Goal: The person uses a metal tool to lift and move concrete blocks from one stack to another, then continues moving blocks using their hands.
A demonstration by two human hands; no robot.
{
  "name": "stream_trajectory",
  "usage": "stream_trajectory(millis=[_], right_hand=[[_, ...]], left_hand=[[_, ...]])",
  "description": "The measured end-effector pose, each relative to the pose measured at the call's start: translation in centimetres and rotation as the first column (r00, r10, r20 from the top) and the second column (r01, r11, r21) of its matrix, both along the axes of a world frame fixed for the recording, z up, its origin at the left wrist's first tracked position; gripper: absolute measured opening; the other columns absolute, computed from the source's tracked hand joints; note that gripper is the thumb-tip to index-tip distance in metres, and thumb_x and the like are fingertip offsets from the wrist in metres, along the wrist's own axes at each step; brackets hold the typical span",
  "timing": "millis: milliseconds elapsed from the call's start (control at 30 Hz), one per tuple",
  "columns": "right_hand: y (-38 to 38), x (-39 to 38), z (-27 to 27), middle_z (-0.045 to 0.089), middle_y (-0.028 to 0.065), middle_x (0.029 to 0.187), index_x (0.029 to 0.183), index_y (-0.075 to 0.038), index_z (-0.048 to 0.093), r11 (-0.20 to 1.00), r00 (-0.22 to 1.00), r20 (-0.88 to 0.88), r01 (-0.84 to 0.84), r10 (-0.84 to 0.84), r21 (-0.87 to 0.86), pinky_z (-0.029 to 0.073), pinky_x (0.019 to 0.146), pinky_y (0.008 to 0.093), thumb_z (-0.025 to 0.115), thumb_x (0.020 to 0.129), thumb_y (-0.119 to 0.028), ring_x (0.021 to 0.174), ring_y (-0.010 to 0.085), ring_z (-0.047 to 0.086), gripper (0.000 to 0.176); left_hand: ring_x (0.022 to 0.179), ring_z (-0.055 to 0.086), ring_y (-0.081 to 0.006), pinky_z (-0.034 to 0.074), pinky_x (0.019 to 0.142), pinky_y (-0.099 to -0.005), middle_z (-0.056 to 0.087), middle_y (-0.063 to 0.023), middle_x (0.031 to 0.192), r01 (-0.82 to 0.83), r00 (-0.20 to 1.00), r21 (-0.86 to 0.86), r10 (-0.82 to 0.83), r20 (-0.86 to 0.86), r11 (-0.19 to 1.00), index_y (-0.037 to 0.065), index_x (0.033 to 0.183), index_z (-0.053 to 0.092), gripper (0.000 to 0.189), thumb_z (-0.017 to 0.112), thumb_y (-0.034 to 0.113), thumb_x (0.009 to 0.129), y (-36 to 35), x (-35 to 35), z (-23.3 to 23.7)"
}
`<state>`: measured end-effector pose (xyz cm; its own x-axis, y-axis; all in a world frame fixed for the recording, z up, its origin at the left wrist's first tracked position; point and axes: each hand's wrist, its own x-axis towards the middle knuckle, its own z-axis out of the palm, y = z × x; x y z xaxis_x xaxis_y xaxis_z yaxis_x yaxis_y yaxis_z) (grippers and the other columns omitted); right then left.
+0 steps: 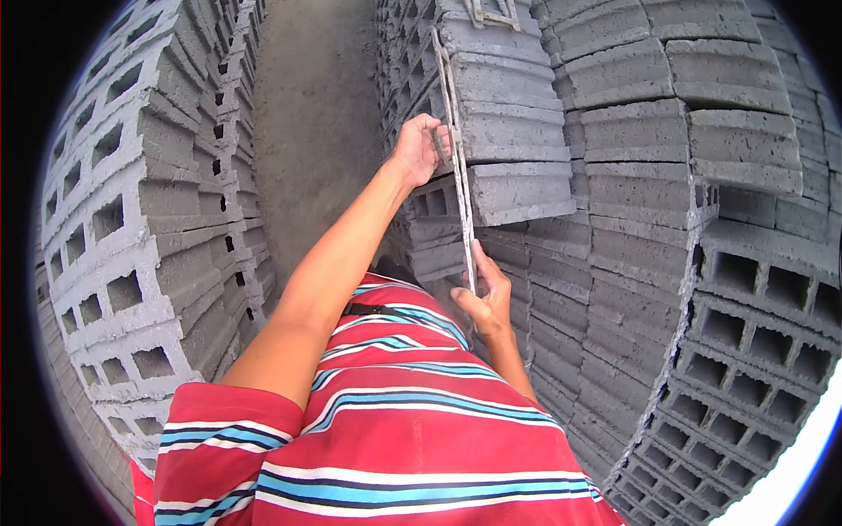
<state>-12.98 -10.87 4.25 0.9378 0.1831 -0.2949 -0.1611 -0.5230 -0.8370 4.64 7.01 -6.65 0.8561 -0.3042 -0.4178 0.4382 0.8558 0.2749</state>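
- a long, thin grey metal strip (pixel 456 131) stands nearly upright against the end of a stack of rough grey concrete blocks (pixel 517 131). it looks like two narrow rails side by side, though the detail is hard to make out.
- the left hand (pixel 419 149), arm stretched out, is closed around the strip at about mid-length, fingers wrapped round it beside the block ends.
- the right hand (pixel 487 302) sits lower and nearer the body, pinching the strip's bottom end between thumb and fingers.
- the strip spans both hands and runs on above the left one to the top of the stack.
- the blocks are coarse, pitted and rectangular; a wall of hollow-cored grey blocks (pixel 114 219) rises on the left.
- a strip of gritty grey ground (pixel 316 114) runs between the stacks.
- a red shirt with blue and white stripes (pixel 395 438) fills the foreground.
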Motion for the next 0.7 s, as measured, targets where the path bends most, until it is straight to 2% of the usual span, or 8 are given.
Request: stream_trajectory(millis=[167, 233, 333, 367, 433, 533, 567, 700], right_hand=[[-0.1, -0.1, -0.2, 0.052, 0.0161, 0.112, 0.129, 0.004, 0.038, 0.998, 0.99, 0.129, -0.061, 0.059, 0.01, 0.039, 0.087, 0.0283, 0.063, 0.054, -0.015, 0.101, 0.02, 0.052, 0.081], [-0.4, -0.3, -1.2, 0.055, 0.0154, 0.105, 0.129, 0.001, 0.04, 0.999, 0.992, 0.123, -0.02, 0.025, -0.041, 0.043, 0.077, 0.0296, 0.066, 0.054, -0.018, 0.086, 0.0196, 0.052, 0.081], [0.5, -0.3, 0.0, 0.056, 0.0165, 0.102, 0.128, 0.0, 0.041, 0.998, 0.987, 0.151, -0.05, 0.056, -0.04, 0.045, 0.073, 0.0314, 0.067, 0.054, -0.021, 0.08, 0.0216, 0.054, 0.081], [0.7, -0.1, 0.6, 0.056, 0.0168, 0.103, 0.128, 0.0, 0.042, 0.996, 0.977, 0.196, -0.08, 0.085, -0.035, 0.045, 0.073, 0.0315, 0.067, 0.054, -0.022, 0.081, 0.0221, 0.054, 0.081], [0.7, 0.1, 0.8, 0.055, 0.0183, 0.106, 0.128, 0.001, 0.042, 0.994, 0.964, 0.243, -0.109, 0.112, -0.027, 0.046, 0.076, 0.0317, 0.068, 0.054, -0.022, 0.088, 0.0241, 0.056, 0.081], [-0.4, 0.0, -2.3, 0.056, 0.0183, 0.106, 0.128, 0.001, 0.042, 0.998, 0.997, 0.059, 0.055, -0.055, -0.001, 0.046, 0.076, 0.0309, 0.068, 0.054, -0.021, 0.089, 0.023, 0.056, 0.081], [-0.4, -0.2, -2.9, 0.056, 0.0175, 0.105, 0.127, 0.001, 0.042, 0.968, 0.972, -0.152, 0.201, -0.178, 0.148, 0.046, 0.072, 0.0302, 0.069, 0.054, -0.021, 0.084, 0.0214, 0.055, 0.081], [-0.1, -0.8, -1.0, 0.055, 0.0176, 0.108, 0.127, 0.002, 0.042, 0.999, 0.993, 0.113, -0.018, 0.022, -0.038, 0.045, 0.073, 0.0293, 0.068, 0.055, -0.019, 0.087, 0.0205, 0.055, 0.079]], left_hand=[[0.071, 0.056, -0.0235, 0.046, 0.064, -0.0312, 0.057, -0.0138, 0.079, 0.007, 1.0, -0.049, -0.009, -0.025, 0.999, -0.005, 0.091, 0.053, 0.038, 0.045, 0.028, 0.074, 0.0, 0.1, 0.1], [0.071, 0.055, -0.0235, 0.046, 0.064, -0.0316, 0.056, -0.0139, 0.078, 0.012, 0.997, 0.053, -0.008, -0.075, 0.999, -0.006, 0.09, 0.051, 0.036, 0.045, 0.026, 0.074, 0.3, -0.7, 2.0], [0.07, 0.054, -0.0237, 0.046, 0.066, -0.0319, 0.055, -0.0144, 0.078, -0.066, 0.998, -0.073, 0.065, -0.021, 0.995, -0.007, 0.089, 0.049, 0.035, 0.046, 0.024, 0.073, -0.2, -0.1, 0.7], [0.071, 0.054, -0.0249, 0.046, 0.067, -0.0327, 0.055, -0.0157, 0.08, 0.117, 0.973, -0.404, -0.024, 0.229, 0.907, -0.01, 0.092, 0.047, 0.037, 0.047, 0.023, 0.073, 0.4, 0.5, -2.8], [0.072, 0.055, -0.0258, 0.046, 0.069, -0.032, 0.056, -0.0167, 0.083, 0.013, 0.993, -0.231, 0.014, 0.114, 0.973, -0.01, 0.094, 0.047, 0.04, 0.048, 0.024, 0.073, 0.1, 0.1, -1.6], [0.073, 0.055, -0.0245, 0.047, 0.07, -0.0327, 0.058, -0.0139, 0.084, 0.014, 0.999, 0.001, -0.014, -0.048, 1.0, -0.005, 0.093, 0.051, 0.037, 0.046, 0.026, 0.074, 0.3, -0.9, 2.1], [0.074, 0.056, -0.0243, 0.047, 0.072, -0.0342, 0.059, -0.0125, 0.084, -0.014, 0.997, 0.03, 0.016, -0.071, 0.999, -0.004, 0.094, 0.052, 0.037, 0.046, 0.027, 0.075, 0.0, -0.6, 1.5], [0.074, 0.055, -0.0261, 0.047, 0.072, -0.0344, 0.057, -0.0146, 0.081, -0.001, 1.0, -0.069, 0.0, -0.018, 0.998, -0.006, 0.094, 0.052, 0.039, 0.045, 0.027, 0.075, 0.0, 0.0, -0.5]])
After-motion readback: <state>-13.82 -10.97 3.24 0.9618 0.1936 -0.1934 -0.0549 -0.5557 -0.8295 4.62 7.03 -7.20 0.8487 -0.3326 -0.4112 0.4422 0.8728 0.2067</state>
